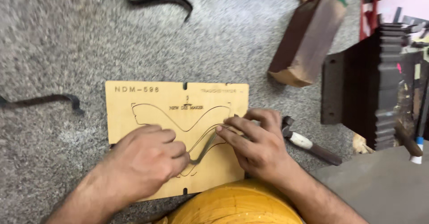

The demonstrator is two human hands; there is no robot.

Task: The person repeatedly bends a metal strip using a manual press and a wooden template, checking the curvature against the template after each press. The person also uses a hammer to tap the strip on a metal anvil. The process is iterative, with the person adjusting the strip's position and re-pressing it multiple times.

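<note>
down low, a thin bent metal strip (206,147) lies along a curved slot of the pale wooden board (147,100) on the speckled floor. left hand (143,161) and right hand (257,146) fingers pinch its ends. hammer (308,144) lies just beside.

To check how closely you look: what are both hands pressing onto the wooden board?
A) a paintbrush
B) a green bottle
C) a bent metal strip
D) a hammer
C: the left hand and right hand each pinch an end of a bent metal strip lying along a curved slot in the wooden board; the hammer lies untouched beside it.
</note>
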